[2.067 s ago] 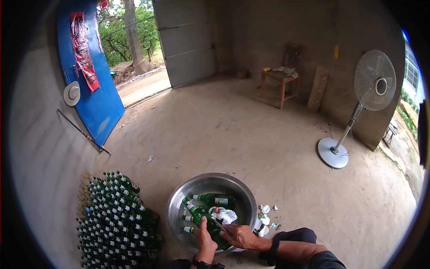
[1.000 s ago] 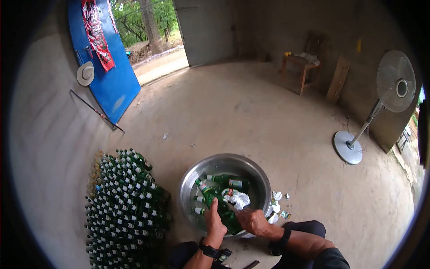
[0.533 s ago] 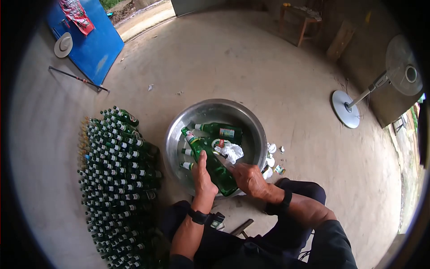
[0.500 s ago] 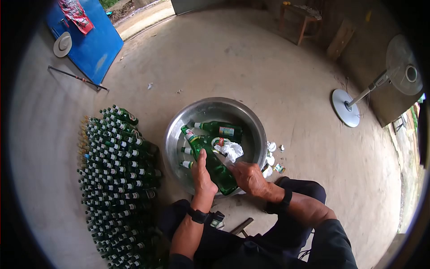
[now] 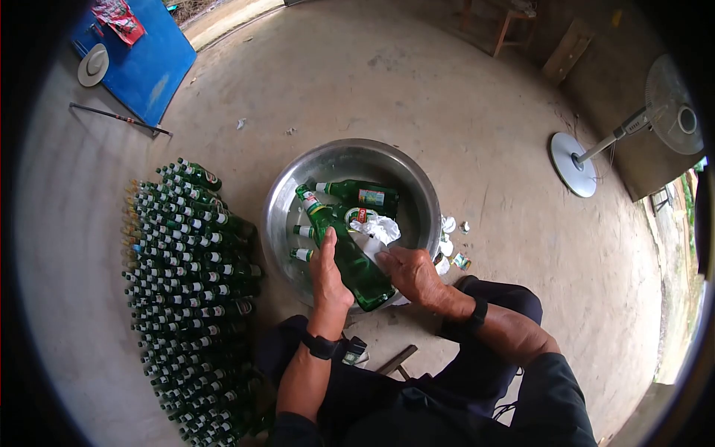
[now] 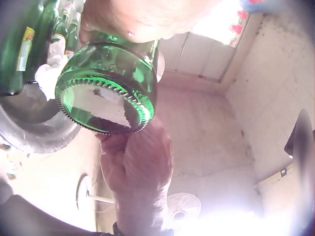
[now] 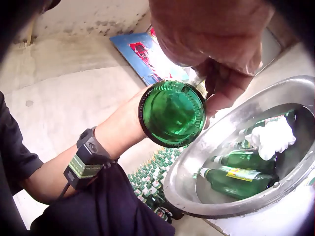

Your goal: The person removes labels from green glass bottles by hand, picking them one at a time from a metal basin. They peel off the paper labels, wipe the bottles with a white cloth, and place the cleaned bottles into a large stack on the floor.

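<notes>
A green bottle (image 5: 361, 272) slants over the near side of the metal basin (image 5: 277, 223), its neck toward the far left. My left hand (image 5: 328, 279) grips it from the left, thumb along the glass, other fingers hidden beneath. From the right my right hand (image 5: 417, 276), fingers curled, pinches a pale flat piece (image 5: 375, 249) against the bottle; whether label or tool, I cannot tell. The left wrist view shows the bottle's ridged base (image 6: 103, 105) between my left hand (image 6: 142, 19) and right hand (image 6: 140, 157). More bottles (image 5: 361, 195) and crumpled white material (image 5: 378, 228) lie in the basin.
Many green bottles (image 5: 194, 298) stand packed left of the basin. White scraps (image 5: 445, 246) lie on the floor at its right. A standing fan (image 5: 573, 164) is at the right, and a blue door (image 5: 141, 67) with a hat (image 5: 93, 65) is at upper left.
The head view has tilted downward, bringing my legs into sight. Both hands stay at the same bottle. More of the pale piece shows beside my right fingers.
</notes>
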The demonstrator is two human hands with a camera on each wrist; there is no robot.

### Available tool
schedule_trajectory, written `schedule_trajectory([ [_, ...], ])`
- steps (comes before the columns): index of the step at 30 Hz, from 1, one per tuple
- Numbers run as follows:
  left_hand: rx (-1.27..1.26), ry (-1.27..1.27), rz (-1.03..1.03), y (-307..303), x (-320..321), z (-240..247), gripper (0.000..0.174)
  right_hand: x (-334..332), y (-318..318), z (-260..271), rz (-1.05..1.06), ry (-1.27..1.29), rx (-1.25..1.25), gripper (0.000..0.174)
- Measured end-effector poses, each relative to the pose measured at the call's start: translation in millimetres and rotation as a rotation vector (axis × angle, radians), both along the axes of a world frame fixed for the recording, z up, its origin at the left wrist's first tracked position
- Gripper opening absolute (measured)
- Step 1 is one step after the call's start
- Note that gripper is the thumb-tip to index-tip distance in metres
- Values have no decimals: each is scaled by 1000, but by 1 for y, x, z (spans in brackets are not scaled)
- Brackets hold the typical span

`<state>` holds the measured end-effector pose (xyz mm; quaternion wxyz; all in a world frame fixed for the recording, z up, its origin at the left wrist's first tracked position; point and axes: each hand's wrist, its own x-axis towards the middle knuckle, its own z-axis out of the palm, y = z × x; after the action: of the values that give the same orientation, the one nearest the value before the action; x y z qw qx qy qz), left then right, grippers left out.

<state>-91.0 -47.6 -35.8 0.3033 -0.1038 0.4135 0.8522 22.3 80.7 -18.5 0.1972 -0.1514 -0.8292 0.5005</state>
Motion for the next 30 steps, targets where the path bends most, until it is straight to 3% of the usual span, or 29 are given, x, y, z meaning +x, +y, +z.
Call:
schedule_trajectory([
  [9, -5, -27, -56, -1, 1, 15, 43, -2, 5, -7, -13, -142, -324, 31],
  [12, -8, -56, -31, 0, 2, 13, 46, -1, 9, -6, 25, -178, -275, 30],
  [14, 56, 11, -135, -3, 0, 8, 43, 1, 10, 9, 139, -52, -99, 30],
  [18, 18, 54, -158, 1, 5, 4, 42, 3, 6, 7, 130, 7, -19, 28],
  [24, -159, 96, -97, 5, 9, -11, 41, 0, 4, -9, 63, 58, 343, 17],
  [30, -52, 64, -136, 5, 8, -1, 40, 0, 3, -3, -16, 79, 107, 28],
])
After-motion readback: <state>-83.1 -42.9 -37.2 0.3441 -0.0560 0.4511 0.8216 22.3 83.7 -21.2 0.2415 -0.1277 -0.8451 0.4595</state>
